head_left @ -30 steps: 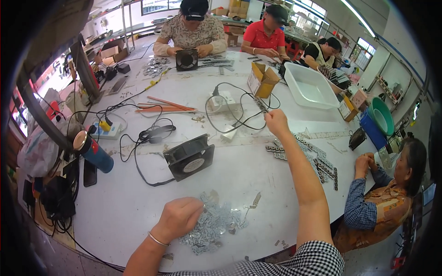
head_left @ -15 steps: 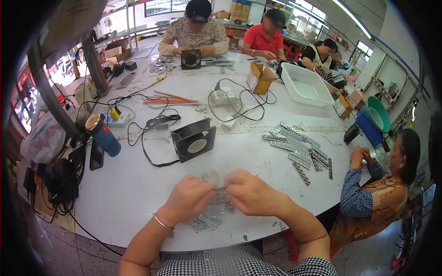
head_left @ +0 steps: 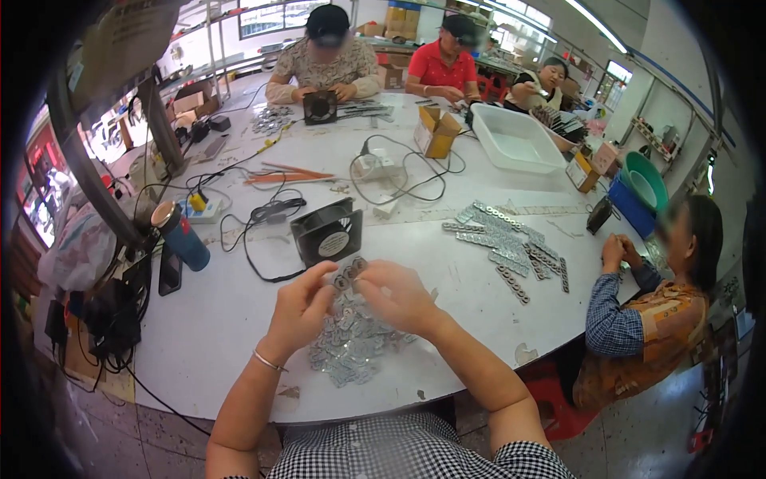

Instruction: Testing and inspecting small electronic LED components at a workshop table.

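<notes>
Between my hands, just in front of the fan, is a short metal strip (head_left: 348, 274) with a row of dark-rimmed round holes. My left hand (head_left: 299, 311) pinches its left end between thumb and fingers. At the other end, my right hand (head_left: 399, 297) has its fingers closed on the strip, a little smeared by motion. Below the hands lies a loose pile of small shiny metal pieces (head_left: 347, 351). The square black fan (head_left: 327, 233) stands upright just beyond the strip, its cable running left.
Finished-looking rows of metal strips (head_left: 503, 239) lie right of centre. Farther off are a white plastic bin (head_left: 519, 142), an open carton (head_left: 436, 134) and looped cables. At left stand a blue tumbler (head_left: 182, 238) and a phone (head_left: 169, 270). Several co-workers sit around the table.
Both hands have moved away from me toward the fan, raising the strip so its holed face shows. The pile below is more exposed. The whole view has shifted slightly.
</notes>
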`<action>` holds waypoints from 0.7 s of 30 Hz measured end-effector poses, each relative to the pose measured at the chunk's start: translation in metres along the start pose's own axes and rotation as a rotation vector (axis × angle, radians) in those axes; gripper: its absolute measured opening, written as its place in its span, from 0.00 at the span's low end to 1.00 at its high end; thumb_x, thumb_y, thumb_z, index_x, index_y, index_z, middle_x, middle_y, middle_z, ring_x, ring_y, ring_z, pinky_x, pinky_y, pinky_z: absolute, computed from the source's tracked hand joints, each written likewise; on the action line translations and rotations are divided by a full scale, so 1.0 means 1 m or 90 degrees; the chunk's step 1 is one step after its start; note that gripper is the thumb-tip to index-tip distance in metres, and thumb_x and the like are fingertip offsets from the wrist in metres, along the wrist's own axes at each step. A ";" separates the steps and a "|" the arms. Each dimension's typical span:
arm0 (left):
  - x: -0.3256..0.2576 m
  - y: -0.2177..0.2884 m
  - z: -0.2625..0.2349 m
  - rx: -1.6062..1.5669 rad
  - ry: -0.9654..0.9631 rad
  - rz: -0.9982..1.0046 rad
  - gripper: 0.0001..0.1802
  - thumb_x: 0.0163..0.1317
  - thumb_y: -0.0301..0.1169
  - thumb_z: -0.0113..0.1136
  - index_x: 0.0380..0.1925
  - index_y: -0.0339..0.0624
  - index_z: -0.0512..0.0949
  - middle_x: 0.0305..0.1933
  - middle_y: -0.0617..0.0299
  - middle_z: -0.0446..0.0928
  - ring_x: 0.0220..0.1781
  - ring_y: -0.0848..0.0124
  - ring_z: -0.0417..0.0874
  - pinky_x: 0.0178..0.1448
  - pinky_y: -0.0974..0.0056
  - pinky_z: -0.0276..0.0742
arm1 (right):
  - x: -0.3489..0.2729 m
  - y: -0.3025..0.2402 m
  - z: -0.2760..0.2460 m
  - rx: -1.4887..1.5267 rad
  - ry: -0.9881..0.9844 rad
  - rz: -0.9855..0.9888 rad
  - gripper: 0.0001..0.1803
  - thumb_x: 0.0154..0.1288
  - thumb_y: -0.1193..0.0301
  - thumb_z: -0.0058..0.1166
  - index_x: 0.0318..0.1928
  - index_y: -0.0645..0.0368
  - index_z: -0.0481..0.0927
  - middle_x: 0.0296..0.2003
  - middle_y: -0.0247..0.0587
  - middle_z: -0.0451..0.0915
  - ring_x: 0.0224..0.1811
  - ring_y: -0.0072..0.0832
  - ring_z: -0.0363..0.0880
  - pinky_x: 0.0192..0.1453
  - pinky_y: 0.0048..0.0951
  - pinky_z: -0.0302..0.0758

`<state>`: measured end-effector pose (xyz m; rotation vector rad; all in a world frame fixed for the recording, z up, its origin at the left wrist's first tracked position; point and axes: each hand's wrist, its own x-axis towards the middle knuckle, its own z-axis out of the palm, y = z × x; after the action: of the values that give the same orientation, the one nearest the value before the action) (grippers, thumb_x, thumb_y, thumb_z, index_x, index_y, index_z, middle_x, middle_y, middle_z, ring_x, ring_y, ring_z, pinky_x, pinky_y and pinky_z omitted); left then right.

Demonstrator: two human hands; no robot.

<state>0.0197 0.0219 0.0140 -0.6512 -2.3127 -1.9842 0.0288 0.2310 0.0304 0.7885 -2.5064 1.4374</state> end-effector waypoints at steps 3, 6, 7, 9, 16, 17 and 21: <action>0.005 0.006 0.001 -0.003 -0.044 0.008 0.18 0.65 0.24 0.58 0.55 0.35 0.76 0.36 0.61 0.81 0.32 0.77 0.80 0.38 0.71 0.77 | 0.000 0.003 0.008 0.037 0.063 -0.055 0.07 0.66 0.75 0.54 0.41 0.65 0.81 0.37 0.49 0.81 0.39 0.40 0.80 0.47 0.34 0.76; 0.014 0.008 -0.003 0.178 -0.125 0.079 0.17 0.67 0.23 0.58 0.55 0.31 0.76 0.42 0.61 0.82 0.36 0.80 0.80 0.42 0.72 0.79 | -0.004 0.009 0.013 0.080 0.083 -0.058 0.06 0.65 0.77 0.54 0.40 0.65 0.81 0.37 0.48 0.81 0.39 0.39 0.80 0.46 0.34 0.76; 0.014 0.009 -0.003 0.181 -0.121 0.070 0.17 0.67 0.23 0.58 0.55 0.31 0.76 0.42 0.61 0.82 0.36 0.80 0.80 0.42 0.72 0.79 | -0.006 0.010 0.015 0.076 0.068 -0.065 0.06 0.65 0.78 0.54 0.40 0.65 0.81 0.38 0.47 0.82 0.39 0.38 0.80 0.46 0.33 0.76; 0.014 0.011 -0.002 0.033 -0.125 -0.065 0.14 0.68 0.24 0.58 0.52 0.32 0.77 0.42 0.63 0.82 0.36 0.82 0.79 0.41 0.73 0.78 | -0.007 0.011 0.020 0.079 0.050 -0.069 0.06 0.64 0.79 0.54 0.40 0.66 0.81 0.38 0.47 0.82 0.39 0.38 0.81 0.47 0.32 0.76; 0.009 -0.011 0.001 -0.223 -0.069 -0.159 0.11 0.68 0.24 0.56 0.49 0.33 0.78 0.41 0.65 0.82 0.35 0.80 0.81 0.37 0.73 0.79 | -0.015 0.022 0.027 0.155 0.122 -0.008 0.07 0.69 0.74 0.53 0.41 0.66 0.81 0.32 0.43 0.81 0.31 0.28 0.79 0.37 0.28 0.75; 0.011 -0.010 0.001 -0.235 -0.072 -0.156 0.11 0.69 0.24 0.56 0.50 0.34 0.77 0.41 0.65 0.82 0.34 0.79 0.82 0.37 0.72 0.79 | -0.016 0.025 0.026 0.151 0.134 0.046 0.08 0.70 0.74 0.53 0.42 0.67 0.81 0.32 0.42 0.82 0.30 0.26 0.79 0.36 0.27 0.75; 0.004 -0.004 -0.001 -0.276 -0.061 -0.189 0.13 0.70 0.24 0.54 0.52 0.34 0.76 0.42 0.63 0.81 0.36 0.77 0.82 0.40 0.71 0.80 | -0.016 0.021 0.019 0.248 0.060 0.196 0.11 0.74 0.73 0.48 0.44 0.68 0.81 0.33 0.35 0.83 0.31 0.17 0.78 0.37 0.20 0.73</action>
<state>0.0145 0.0215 0.0112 -0.4409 -2.1438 -2.6859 0.0340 0.2290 -0.0015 0.3754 -2.3846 2.0526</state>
